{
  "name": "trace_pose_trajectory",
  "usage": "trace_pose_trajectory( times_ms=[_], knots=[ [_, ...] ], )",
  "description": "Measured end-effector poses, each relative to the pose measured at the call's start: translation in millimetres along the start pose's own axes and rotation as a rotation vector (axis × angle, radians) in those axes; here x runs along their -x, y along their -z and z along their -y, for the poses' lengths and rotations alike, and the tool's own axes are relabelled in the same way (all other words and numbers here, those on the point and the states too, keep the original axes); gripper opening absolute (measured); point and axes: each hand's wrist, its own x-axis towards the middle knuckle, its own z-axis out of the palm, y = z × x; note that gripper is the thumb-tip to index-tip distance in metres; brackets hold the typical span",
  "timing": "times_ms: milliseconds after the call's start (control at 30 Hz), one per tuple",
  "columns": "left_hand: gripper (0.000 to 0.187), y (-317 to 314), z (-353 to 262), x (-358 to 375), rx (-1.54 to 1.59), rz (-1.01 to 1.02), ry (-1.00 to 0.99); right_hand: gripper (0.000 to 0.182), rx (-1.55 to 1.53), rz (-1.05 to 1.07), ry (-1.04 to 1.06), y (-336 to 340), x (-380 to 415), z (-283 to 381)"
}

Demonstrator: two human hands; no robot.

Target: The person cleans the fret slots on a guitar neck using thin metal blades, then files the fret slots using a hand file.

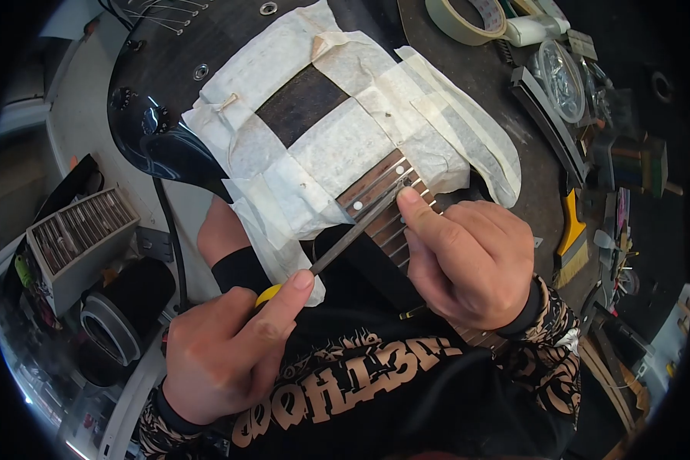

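A black electric guitar (161, 84) lies with its body at the top, partly covered by pale masking tape (284, 180). Below the tape shows the brown fretboard (376, 218) with metal frets and white dot inlays. My left hand (230, 345) is closed round the yellow handle of a thin metal file (341, 247), its thumb along the top. The file slants up to the right across the frets. My right hand (471, 257) has its fingers curled, with thumb and index finger pinching the file's far end over the fretboard's edge.
A tape roll (468, 17) and white bottle (535, 31) sit at the top right. Farther right are a yellow-handled brush (571, 238), a long metal bar (548, 126) and a clear round container (558, 77). At left stand a slotted box (84, 230) and a black cylinder (126, 314).
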Motion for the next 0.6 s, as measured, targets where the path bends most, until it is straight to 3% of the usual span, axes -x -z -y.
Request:
trace_pose_trajectory(
  times_ms=[467,600],
  knots=[
    [0.077,6.6,-6.8,-4.3,0.003,0.043,0.031,0.051,-0.040,-0.064,-0.011,-5.1,2.0,-2.0],
    [0.075,2.0,-6.4,-8.4,-0.016,-0.009,0.019,0.061,-0.009,0.008,-0.025,1.8,4.5,-2.3]
  ],
)
